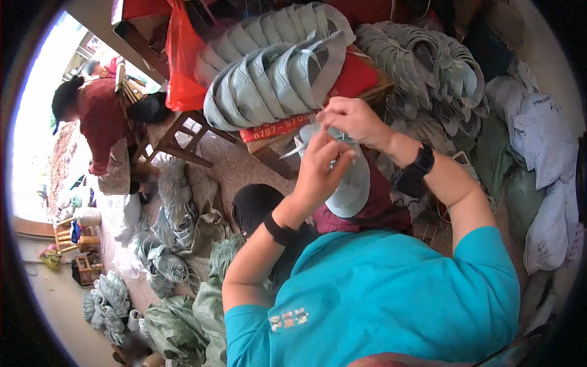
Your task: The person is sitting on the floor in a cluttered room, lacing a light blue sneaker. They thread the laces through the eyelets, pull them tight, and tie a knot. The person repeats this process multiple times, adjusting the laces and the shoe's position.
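Note:
My left hand and my right hand meet above my lap, near the table edge. The right fingers are pinched together at the tips of the left fingers. Whatever thin thing lies between them is too small to make out. The left fingers are bent and closed, with the thumb toward the index finger. Just below and behind them, a pale grey-green curved piece, like a shoe upper, rests over my lap. A narrow pale strip sticks out left of my left hand.
Overlapping grey-green pieces lie in rows on a red-covered wooden table. More hang in a bundle at right. White sacks are piled along the right wall. Green sacks and fabric bundles cover the left floor. Another person stands beside a wooden stool.

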`<state>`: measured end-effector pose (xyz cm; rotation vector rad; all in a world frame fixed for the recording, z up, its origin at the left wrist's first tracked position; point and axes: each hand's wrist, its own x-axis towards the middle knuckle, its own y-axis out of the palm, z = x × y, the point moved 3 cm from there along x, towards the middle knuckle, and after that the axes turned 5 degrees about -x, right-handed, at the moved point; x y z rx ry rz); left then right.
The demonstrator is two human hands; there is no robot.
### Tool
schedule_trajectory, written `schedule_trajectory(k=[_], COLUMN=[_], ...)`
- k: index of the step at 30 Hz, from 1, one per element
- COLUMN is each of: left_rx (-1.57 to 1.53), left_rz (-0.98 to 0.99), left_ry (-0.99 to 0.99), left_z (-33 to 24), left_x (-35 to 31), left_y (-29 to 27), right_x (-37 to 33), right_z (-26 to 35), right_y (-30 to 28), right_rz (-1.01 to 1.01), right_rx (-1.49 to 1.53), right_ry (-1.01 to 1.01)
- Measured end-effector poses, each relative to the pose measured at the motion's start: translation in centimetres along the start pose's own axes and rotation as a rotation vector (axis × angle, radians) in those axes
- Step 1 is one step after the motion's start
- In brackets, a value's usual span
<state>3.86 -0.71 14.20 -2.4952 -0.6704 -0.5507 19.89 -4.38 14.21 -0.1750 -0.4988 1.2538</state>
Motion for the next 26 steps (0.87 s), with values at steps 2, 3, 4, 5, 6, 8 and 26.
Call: schedule_trajectory(k=[2,3,4,5,6,8,26], left_rx=[0.195,0.293,0.301,0.276,0.252,0.140,-0.979], left_rz=[-0.187,-0.286,-0.367,-0.393,-0.429,-0.402,-0.249], left_ry=[0.051,0.077,-0.020,-0.067,-0.125,-0.245,-0.720], left_z=[0.3,0.6,1.9,3.4,5.0,7.7,7.2], left_x=[-0.5,-0.8,-1.3,-1.0,-1.1,-2.2,1.2], left_y=[-1.1,-1.6,-1.9,-2.0,-2.0,-1.7,1.3], right_x=[-0.7,-1.1,-1.8,-2.5,-2.9,-3.7,-10.8], right_z=[-0.7,-1.4,-3.1,-5.6,-6.8,-4.3,7.1], right_y=[-1.3,-1.9,-2.2,-2.5,-2.2,-0.8,-10.7], right_rz=[-0.155,-0.224,-0.218,-0.216,-0.201,-0.136,-0.067], right_rx=[0.258,0.390,0.320,0.248,0.175,0.284,0.919], right_ry=[0.194,0.286,0.357,0.428,0.502,0.749,0.031])
